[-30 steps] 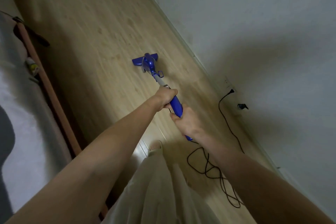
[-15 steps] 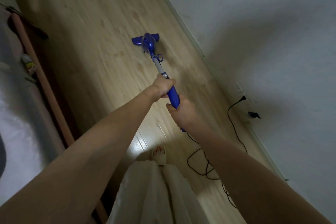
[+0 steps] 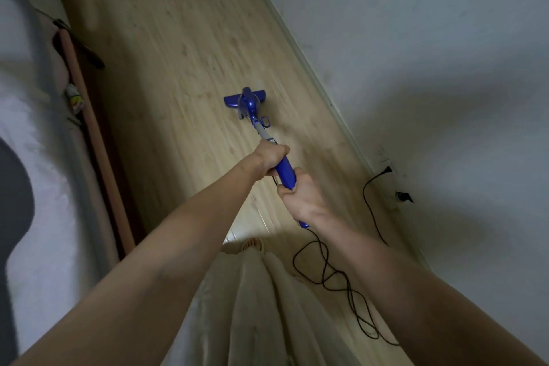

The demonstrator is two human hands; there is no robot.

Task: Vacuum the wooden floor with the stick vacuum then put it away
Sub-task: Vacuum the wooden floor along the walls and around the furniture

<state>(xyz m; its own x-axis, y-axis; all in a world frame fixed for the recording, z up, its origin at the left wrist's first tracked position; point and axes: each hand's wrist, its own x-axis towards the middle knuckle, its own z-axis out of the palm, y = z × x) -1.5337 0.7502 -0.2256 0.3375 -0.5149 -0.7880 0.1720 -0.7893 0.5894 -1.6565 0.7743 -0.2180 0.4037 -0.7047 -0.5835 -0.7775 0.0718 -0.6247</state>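
- Head view is looking down at a blue stick vacuum [image 3: 285,168] that is slanting away from the person over the wooden floor [image 3: 178,47].
- The left hand [image 3: 269,162] is wrapping its fingers round the shaft higher up, just below the grey tube section.
- The right hand [image 3: 300,197] is gripping the blue handle nearer the body, fingers curled tight around it.
- The vacuum's floor head [image 3: 245,98] is sitting flat on the boards, mid-floor, left of the white wall [image 3: 416,53].
- A black cord [image 3: 335,273] is trailing from the handle end and lying in loose loops on the near floor at right, running up to a wall socket [image 3: 386,168].
- A bed [image 3: 35,157] is lying along the left side.
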